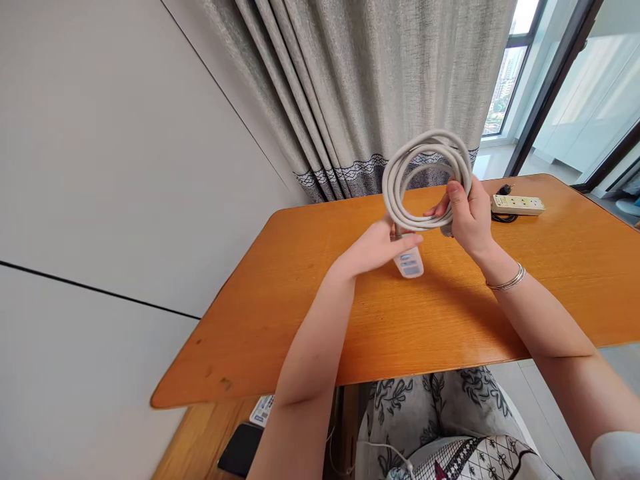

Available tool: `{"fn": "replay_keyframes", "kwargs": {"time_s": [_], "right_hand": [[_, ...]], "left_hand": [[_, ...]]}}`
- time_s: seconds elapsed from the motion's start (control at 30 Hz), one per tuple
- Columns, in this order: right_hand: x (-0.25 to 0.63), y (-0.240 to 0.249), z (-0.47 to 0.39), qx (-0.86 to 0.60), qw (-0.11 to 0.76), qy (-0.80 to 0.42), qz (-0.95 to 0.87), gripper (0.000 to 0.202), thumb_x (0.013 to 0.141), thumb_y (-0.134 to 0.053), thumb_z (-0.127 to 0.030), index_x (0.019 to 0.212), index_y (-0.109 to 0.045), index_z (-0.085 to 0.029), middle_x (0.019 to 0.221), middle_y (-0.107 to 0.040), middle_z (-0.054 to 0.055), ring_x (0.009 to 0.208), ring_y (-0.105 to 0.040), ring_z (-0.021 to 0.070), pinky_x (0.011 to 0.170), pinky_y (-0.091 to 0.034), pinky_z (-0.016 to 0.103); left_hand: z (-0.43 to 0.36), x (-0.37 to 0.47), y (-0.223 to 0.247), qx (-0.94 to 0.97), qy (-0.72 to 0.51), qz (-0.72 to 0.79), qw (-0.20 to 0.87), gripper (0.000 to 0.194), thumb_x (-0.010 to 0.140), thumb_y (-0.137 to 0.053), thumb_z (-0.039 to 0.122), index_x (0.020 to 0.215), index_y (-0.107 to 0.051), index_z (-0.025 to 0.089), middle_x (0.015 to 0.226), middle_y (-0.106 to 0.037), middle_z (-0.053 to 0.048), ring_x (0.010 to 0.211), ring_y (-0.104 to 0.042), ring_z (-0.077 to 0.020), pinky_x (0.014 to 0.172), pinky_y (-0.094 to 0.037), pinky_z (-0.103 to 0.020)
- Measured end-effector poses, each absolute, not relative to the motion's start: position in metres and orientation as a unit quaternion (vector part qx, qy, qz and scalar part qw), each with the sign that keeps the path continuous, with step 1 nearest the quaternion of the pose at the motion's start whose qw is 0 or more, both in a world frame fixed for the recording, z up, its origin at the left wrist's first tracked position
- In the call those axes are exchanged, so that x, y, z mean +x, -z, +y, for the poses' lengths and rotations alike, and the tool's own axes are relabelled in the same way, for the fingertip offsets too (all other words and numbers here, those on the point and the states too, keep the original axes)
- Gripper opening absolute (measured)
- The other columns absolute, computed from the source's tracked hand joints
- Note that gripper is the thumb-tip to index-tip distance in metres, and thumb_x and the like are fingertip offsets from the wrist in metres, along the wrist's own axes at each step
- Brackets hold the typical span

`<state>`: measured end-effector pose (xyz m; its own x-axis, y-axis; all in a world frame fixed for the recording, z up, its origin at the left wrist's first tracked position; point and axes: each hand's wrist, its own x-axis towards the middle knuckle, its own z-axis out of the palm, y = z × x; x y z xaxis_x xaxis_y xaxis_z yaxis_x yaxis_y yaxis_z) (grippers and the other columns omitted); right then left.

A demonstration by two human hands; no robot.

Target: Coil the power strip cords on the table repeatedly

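A white cable [403,168] is wound into a loose coil of several loops, held up above the table. My right hand [469,215] is closed round the coil's right side, thumb in front. A grey piece, probably the plug, shows just below its fingers. At the coil's lower left, my left hand [381,248] is closed about the near end of a white power strip [410,263], its thumb lying across the front. A label with blue print faces me on the strip. The fingers behind the strip and coil are partly hidden.
A second, cream power strip [518,205] with a black cord lies at the wooden table's [300,293] far right. Grey curtains [380,87] hang behind the table. Below its left front edge are a black phone-like object [241,448] and a white labelled item [261,410].
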<state>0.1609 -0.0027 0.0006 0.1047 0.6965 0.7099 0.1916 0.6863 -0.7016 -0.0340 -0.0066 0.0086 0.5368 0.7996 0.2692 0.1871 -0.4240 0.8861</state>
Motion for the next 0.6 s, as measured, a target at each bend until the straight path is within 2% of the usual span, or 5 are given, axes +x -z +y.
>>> {"fn": "replay_keyframes", "kwargs": {"time_s": [0.1,0.2,0.3,0.43,0.6], "right_hand": [[0.169,-0.001,0.004,-0.347,0.666,-0.193,-0.631,0.047,0.096,-0.043,-0.070,0.106,-0.056,-0.027,0.076,-0.069,0.003,0.085,-0.076,0.0247,0.062,-0.059,0.033],[0.172,-0.001,0.007,-0.357,0.668,-0.222,-0.615,0.048,0.093,-0.047,-0.072,0.108,-0.056,-0.027,0.079,-0.070,0.004,0.089,-0.076,0.0271,0.064,-0.060,0.036],[0.172,-0.001,0.008,-0.372,0.670,-0.246,-0.593,0.047,0.091,-0.051,-0.072,0.105,-0.056,-0.027,0.077,-0.068,0.004,0.088,-0.075,0.0278,0.064,-0.060,0.037],[0.166,0.003,0.010,-0.389,0.679,-0.239,-0.575,0.041,0.089,-0.056,-0.068,0.092,-0.054,-0.027,0.069,-0.062,0.001,0.077,-0.072,0.0249,0.061,-0.055,0.035],[0.154,0.015,0.017,-0.425,0.683,-0.233,-0.546,0.029,0.085,-0.064,-0.053,0.081,-0.052,-0.027,0.068,-0.058,-0.003,0.069,-0.061,0.0179,0.061,-0.052,0.032]], "left_hand": [[-0.002,-0.038,-0.005,0.770,-0.315,0.360,0.421,0.030,0.083,-0.067,0.030,0.110,-0.059,0.018,0.115,-0.067,-0.009,0.107,-0.066,-0.0234,0.094,-0.055,-0.040],[-0.001,-0.040,-0.009,0.728,-0.315,0.360,0.491,0.018,0.083,-0.064,0.028,0.098,-0.060,0.019,0.099,-0.067,-0.005,0.091,-0.068,-0.0188,0.072,-0.059,-0.029],[-0.003,-0.042,-0.017,0.660,-0.344,0.324,0.584,0.017,0.077,-0.071,0.026,0.090,-0.063,0.018,0.080,-0.064,0.001,0.071,-0.065,-0.0132,0.058,-0.054,-0.021],[-0.008,-0.038,-0.028,0.505,-0.457,0.291,0.672,0.015,0.075,-0.074,0.023,0.085,-0.065,0.016,0.071,-0.062,0.003,0.058,-0.059,-0.0081,0.054,-0.051,-0.017],[-0.012,-0.015,-0.024,0.389,-0.575,0.303,0.652,0.011,0.084,-0.071,0.020,0.092,-0.064,0.018,0.077,-0.067,0.003,0.058,-0.061,-0.0062,0.051,-0.050,-0.014]]}}
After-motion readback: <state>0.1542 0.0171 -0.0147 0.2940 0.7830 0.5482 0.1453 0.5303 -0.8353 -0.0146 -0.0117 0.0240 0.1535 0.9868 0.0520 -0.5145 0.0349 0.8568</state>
